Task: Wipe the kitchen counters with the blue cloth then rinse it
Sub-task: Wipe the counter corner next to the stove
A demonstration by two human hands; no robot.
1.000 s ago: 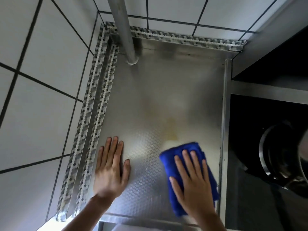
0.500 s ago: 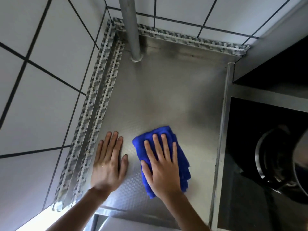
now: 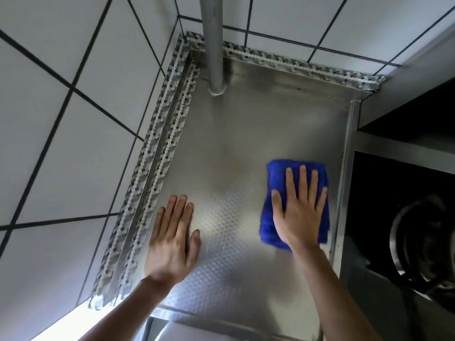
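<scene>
2 flat hands: right hand (image 3: pixel 299 212) on blue cloth (image 3: pixel 275 183).

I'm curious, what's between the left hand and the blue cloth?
Only bare counter: nothing lies between the left hand and the cloth in the head view.

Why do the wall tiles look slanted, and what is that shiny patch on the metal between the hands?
Head view: the wide-angle lens bends the tiled wall; glare falls on the patterned steel counter between the left hand and the right hand on the blue cloth; the stove area lies dark.
</scene>
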